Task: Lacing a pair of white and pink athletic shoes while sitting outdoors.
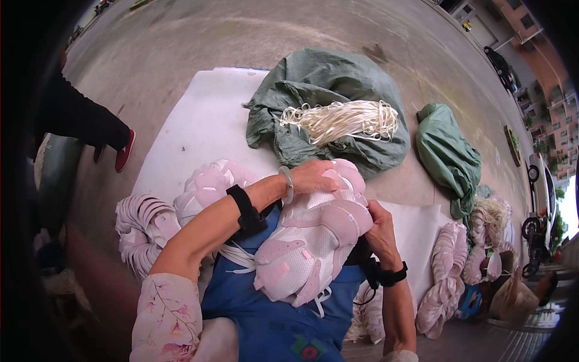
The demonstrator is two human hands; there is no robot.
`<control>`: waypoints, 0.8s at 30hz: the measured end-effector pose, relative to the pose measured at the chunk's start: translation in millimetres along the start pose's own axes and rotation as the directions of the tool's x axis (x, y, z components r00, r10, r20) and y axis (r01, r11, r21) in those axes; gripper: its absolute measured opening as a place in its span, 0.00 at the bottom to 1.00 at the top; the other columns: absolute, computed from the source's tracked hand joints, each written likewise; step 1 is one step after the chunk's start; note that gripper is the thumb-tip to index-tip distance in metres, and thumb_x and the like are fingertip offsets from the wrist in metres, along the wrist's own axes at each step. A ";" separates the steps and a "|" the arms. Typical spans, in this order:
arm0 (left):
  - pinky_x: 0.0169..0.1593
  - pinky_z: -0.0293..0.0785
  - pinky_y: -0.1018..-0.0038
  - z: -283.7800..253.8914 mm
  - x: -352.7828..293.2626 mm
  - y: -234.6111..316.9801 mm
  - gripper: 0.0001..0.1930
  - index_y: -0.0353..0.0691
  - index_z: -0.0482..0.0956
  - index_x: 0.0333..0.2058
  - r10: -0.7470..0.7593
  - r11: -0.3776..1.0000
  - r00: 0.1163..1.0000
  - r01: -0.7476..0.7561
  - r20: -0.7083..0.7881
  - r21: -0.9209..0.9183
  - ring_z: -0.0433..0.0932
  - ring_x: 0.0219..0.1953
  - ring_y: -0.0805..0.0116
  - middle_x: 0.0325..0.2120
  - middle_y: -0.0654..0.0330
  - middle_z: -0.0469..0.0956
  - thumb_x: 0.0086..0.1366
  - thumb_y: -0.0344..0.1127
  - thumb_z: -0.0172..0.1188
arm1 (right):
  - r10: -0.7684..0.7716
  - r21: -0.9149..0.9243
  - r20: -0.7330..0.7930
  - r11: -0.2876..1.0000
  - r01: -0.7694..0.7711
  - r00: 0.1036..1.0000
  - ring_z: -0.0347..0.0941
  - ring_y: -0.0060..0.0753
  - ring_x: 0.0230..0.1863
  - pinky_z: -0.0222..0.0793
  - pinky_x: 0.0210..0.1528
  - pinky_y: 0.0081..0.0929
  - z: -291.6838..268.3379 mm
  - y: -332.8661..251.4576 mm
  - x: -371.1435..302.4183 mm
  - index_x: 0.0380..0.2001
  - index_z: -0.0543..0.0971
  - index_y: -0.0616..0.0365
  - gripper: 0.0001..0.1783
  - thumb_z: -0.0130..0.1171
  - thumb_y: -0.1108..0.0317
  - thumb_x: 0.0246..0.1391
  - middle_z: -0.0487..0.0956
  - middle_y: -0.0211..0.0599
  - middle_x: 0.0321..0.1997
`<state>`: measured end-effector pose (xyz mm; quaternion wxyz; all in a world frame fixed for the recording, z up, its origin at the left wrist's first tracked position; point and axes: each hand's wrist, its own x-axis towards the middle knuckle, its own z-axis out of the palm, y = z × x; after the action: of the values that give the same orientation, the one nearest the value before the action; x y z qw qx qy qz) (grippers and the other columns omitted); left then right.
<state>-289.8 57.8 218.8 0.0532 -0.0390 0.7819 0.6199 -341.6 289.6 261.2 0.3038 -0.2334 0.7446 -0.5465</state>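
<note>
Several pink and white shoe uppers [313, 241] lie overlapping on my lap, on a blue apron [271, 320]. My left hand [310, 176] is closed on the far end of the bundle, its fingers curled over the top upper. At the right edge, my right hand [381, 230] pinches the side of an upper between thumb and fingers. Part of its fingers is hidden behind the pink material. White laces [240, 259] trail from the bundle's left side, and a short lace loop [322, 300] hangs at its near end.
A large green sack [325, 72] ahead carries a bundle of cream laces [350, 120]. Stacked uppers lie to the left [142, 226] and right [443, 277]. A smaller green sack [446, 148] stands at the right. White sheeting [193, 120] covers ground. Another person's leg [90, 117] is at left.
</note>
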 end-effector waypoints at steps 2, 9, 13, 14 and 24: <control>0.42 0.71 0.76 -3.2 -3.2 2.1 0.20 0.34 0.76 0.39 -0.005 1.000 1.000 0.005 0.008 -0.021 0.74 0.37 0.73 0.34 0.59 0.77 0.54 0.44 0.62 | 0.028 -0.041 0.022 0.999 -0.027 0.999 0.71 0.16 0.34 0.67 0.38 0.16 -0.1 -5.8 -4.5 0.39 0.79 0.63 0.11 0.59 0.73 0.51 0.79 0.28 0.34; 0.42 0.70 0.75 1.4 0.5 0.1 0.19 0.34 0.75 0.39 -0.032 0.999 0.999 0.031 -0.021 -0.031 0.73 0.37 0.73 0.34 0.58 0.76 0.54 0.42 0.62 | -0.053 -0.041 0.220 0.997 0.064 0.974 0.70 0.19 0.36 0.66 0.43 0.19 -8.9 -19.4 -10.1 0.38 0.79 0.62 0.09 0.56 0.72 0.54 0.77 0.28 0.34; 0.42 0.71 0.69 10.6 -0.8 7.3 0.24 0.30 0.75 0.37 -0.008 1.000 0.993 0.007 -0.118 -0.007 0.76 0.35 0.63 0.32 0.49 0.77 0.48 0.45 0.62 | -0.163 -0.149 0.291 0.966 0.213 0.943 0.69 0.20 0.36 0.65 0.42 0.21 -3.9 -23.6 -11.9 0.36 0.78 0.63 0.07 0.55 0.72 0.54 0.74 0.29 0.30; 0.39 0.72 0.71 10.3 -0.9 4.3 0.19 0.32 0.75 0.36 0.016 0.999 0.991 -0.011 -0.134 0.042 0.75 0.33 0.67 0.30 0.54 0.77 0.51 0.42 0.64 | -0.171 -0.149 0.277 0.965 0.218 0.946 0.69 0.20 0.36 0.65 0.42 0.21 -4.0 -21.8 -13.2 0.36 0.78 0.63 0.07 0.55 0.72 0.54 0.74 0.29 0.30; 0.33 0.67 0.84 -14.1 -28.9 44.6 0.09 0.41 0.73 0.28 -0.096 0.885 0.976 0.173 0.194 -0.433 0.68 0.29 0.83 0.26 0.71 0.71 0.57 0.34 0.66 | -0.012 -0.046 -0.122 0.999 0.006 0.992 0.72 0.23 0.29 0.69 0.33 0.23 -3.1 7.2 10.5 0.37 0.78 0.66 0.12 0.54 0.68 0.53 0.79 0.37 0.26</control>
<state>-267.3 54.1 268.9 0.1509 -0.0526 0.6067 0.7787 -351.3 286.7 253.0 0.2497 -0.2096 0.7731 -0.5440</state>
